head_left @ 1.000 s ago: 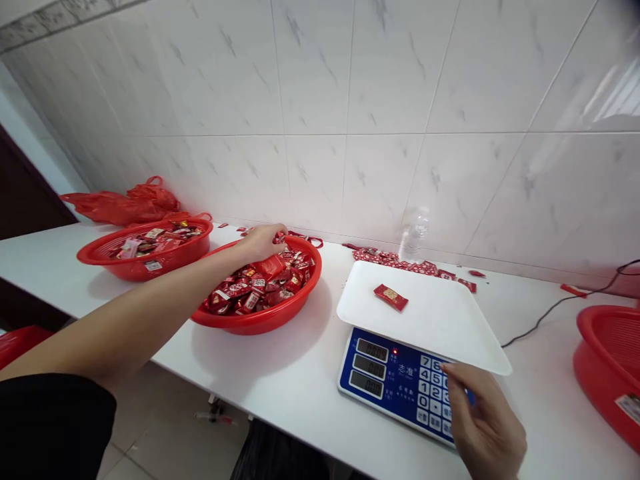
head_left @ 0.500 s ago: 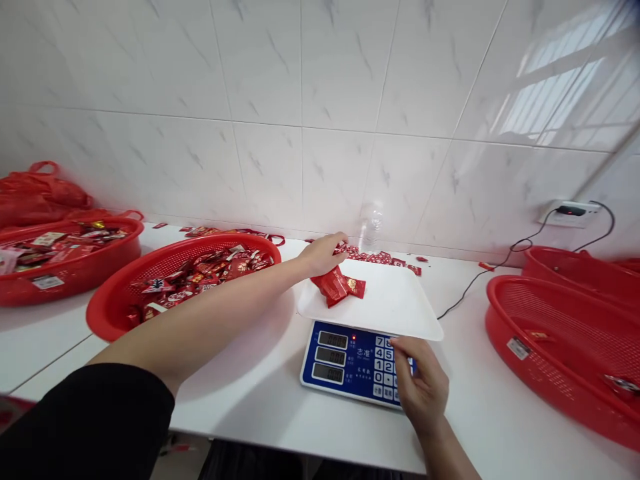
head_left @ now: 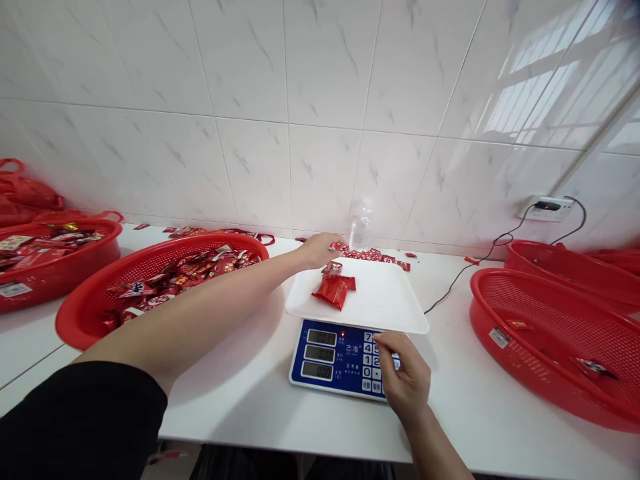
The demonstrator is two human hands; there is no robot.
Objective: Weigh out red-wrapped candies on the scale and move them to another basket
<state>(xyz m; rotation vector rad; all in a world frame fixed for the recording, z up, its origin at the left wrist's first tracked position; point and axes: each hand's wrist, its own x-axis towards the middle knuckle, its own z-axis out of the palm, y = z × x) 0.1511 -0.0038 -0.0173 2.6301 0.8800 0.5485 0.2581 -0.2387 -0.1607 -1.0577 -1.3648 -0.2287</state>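
A blue electronic scale [head_left: 336,357] with a white weighing tray [head_left: 385,307] stands on the white counter. A small heap of red candy packets [head_left: 335,288] lies on the tray. My left hand [head_left: 320,249] hovers just above the tray's far left edge, fingers curled loosely over one small red packet [head_left: 334,247] at its fingertips. My right hand [head_left: 406,380] rests on the scale's keypad, fingers bent, a fingertip on the keys. To the left a red basket [head_left: 80,313] holds many red wrapped candies [head_left: 185,270].
A second red basket [head_left: 65,263] of candies sits far left with red bags behind. Two nearly bare red baskets [head_left: 550,333] stand at the right. Loose packets [head_left: 375,255] and a clear bottle [head_left: 360,223] lie by the tiled wall. A black cord [head_left: 470,270] runs to a wall socket.
My left hand carried a handful of packets from the middle basket to the scale tray and dropped most of them there. The view swung right. My right hand stayed on the keypad.
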